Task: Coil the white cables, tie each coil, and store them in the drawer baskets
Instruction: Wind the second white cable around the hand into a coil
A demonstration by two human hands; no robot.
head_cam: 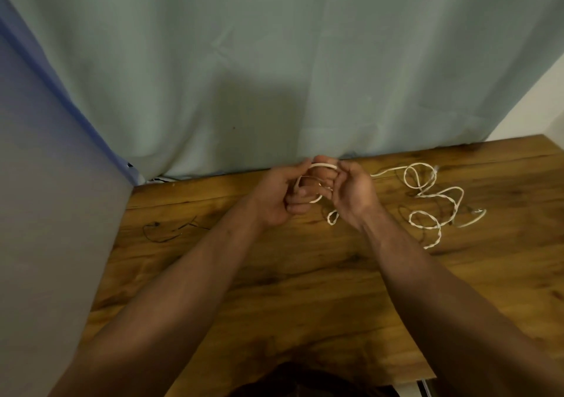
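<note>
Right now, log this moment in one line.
step coiling; left hand grips white cable; right hand pinches it; loose length on table

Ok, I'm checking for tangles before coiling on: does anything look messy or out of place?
Yes. The loose part of the white cable sprawls in twisted, crossing loops on the table, right of the right hand. A thin black wire also lies stray near the table's left side.

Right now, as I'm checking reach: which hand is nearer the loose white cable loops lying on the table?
Right. The right hand sits just left of the loose loops; the left hand is farther left, beyond it. Both grip the coil between them.
</note>
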